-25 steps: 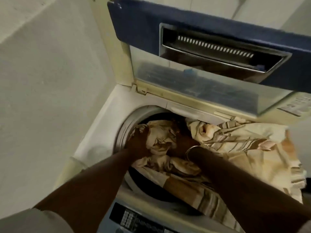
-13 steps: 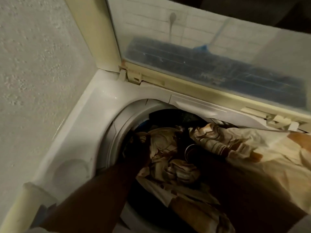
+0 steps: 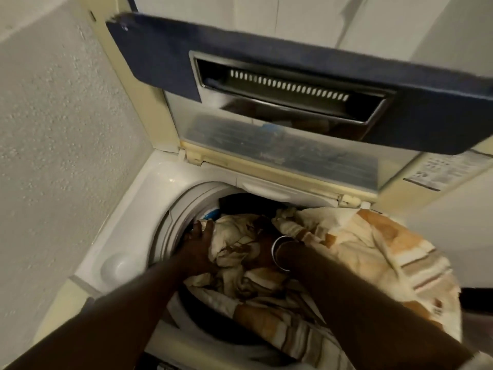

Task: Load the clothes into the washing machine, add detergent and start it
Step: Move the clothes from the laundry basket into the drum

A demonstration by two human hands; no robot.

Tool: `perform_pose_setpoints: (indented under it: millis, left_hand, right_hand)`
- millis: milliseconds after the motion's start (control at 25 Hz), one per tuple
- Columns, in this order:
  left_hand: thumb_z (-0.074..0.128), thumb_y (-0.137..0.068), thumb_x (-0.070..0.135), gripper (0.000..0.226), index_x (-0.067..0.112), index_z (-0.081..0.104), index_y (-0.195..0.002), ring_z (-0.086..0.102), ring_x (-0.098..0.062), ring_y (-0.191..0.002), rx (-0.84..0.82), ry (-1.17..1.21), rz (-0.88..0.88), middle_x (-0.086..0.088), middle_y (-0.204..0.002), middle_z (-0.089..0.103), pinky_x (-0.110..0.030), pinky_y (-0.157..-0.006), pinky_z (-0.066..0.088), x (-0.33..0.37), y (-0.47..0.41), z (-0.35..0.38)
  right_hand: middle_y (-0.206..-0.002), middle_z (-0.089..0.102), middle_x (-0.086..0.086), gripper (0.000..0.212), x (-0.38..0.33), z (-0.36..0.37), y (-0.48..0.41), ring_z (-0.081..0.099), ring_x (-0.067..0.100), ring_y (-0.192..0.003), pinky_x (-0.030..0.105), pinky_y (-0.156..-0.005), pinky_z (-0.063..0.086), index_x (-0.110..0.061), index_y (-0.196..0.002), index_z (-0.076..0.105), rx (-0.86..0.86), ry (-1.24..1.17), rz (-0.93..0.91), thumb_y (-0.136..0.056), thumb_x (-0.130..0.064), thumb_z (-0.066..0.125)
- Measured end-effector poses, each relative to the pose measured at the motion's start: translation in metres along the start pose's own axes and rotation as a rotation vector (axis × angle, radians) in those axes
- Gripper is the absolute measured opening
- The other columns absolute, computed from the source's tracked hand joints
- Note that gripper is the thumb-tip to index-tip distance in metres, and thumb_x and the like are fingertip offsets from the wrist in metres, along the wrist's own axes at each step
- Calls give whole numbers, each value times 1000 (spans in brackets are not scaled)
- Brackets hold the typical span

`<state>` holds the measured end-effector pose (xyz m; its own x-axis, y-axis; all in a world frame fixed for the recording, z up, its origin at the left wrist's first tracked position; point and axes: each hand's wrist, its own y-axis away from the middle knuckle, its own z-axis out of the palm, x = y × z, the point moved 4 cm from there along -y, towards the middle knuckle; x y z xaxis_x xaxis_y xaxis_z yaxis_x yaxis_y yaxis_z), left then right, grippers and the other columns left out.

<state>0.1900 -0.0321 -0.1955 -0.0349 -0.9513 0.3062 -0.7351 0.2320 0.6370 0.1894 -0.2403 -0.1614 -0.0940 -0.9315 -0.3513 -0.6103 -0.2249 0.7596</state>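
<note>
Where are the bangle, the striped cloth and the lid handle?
bangle [image 3: 273, 249]: head view, left edge of its silver band.
striped cloth [image 3: 378, 252]: head view, the pale bulge on the right.
lid handle [image 3: 280, 106]: head view, its dark recess.

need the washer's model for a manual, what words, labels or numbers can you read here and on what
No text here can be read.
White sticker on the raised washing machine lid: it carries printed lines, but they are too small and blurred to make out.
</note>
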Motion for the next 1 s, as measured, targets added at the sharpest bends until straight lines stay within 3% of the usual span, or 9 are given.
perform_pose_setpoints:
  millis: [80,200,320,440,520,640,840,920,1000]
  left_hand:
    - [59,-50,82,141,26,-23,-150,-4,-33,-151,-1,84,58,-11,-164,-9,-45,-122,8,4,13,-3]
    - [77,-54,72,142,32,-16,-153,6,-22,-151,65,9,263,-3,-165,1,-36,-123,14,54,58,-29]
    - [79,-55,70,146,30,-23,-150,-5,-14,-149,76,-150,462,-1,-164,-11,-29,-121,6,116,101,-39]
    - [80,-53,74,148,32,-22,-151,-9,-16,-151,171,-92,601,1,-163,-19,-33,-123,5,182,133,-38]
    - [79,-50,78,152,32,-23,-151,-12,-18,-151,207,-109,630,5,-162,-22,-37,-123,3,218,146,-32]
    - [75,-47,83,153,35,-31,-147,-20,-26,-149,166,-320,671,-2,-159,-31,-47,-121,1,261,150,-15]
    - [65,-40,91,155,35,-32,-147,-27,-40,-144,92,-492,663,-10,-153,-42,-70,-114,4,297,136,1]
    - [68,-37,89,156,39,-34,-144,-19,-42,-146,33,-465,620,-10,-155,-39,-70,-114,5,302,127,2]
    - [77,-37,82,159,42,-35,-143,-12,-36,-149,-27,-416,623,-9,-158,-31,-63,-118,9,305,119,2]
  right_hand:
    - [-163,7,8,116,-9,-9,29,14,31,-149,38,-121,17,-14,-157,6,-1,3,-48,-75,-65,71]
    - [-149,42,13,88,-16,-29,90,43,32,-135,37,-109,36,-13,-148,36,156,103,-154,-80,-58,70]
    - [-133,57,9,73,-6,-50,152,54,29,-123,33,-99,42,-21,-141,47,372,276,-322,-84,-63,61]
    - [-122,62,6,71,28,-71,208,56,26,-116,35,-95,43,-23,-126,60,647,340,-393,-77,-74,54]
    - [-135,55,5,84,62,-70,234,46,27,-129,41,-107,35,-24,-135,54,760,336,-382,-71,-79,49]
    - [-159,24,3,107,122,-55,262,18,29,-147,53,-119,18,-28,-151,23,823,165,-263,-66,-85,54]
    - [-161,-24,-3,144,195,-16,258,-11,30,-150,56,-119,9,-46,-143,-31,594,-225,-81,-49,-85,71]
    - [-162,-20,-3,154,201,-11,252,-7,31,-151,52,-121,15,-46,-141,-35,476,-410,-54,-45,-74,83]
    - [-163,1,0,155,196,-15,252,10,28,-149,45,-120,21,-37,-148,-28,406,-529,-70,-51,-55,91]
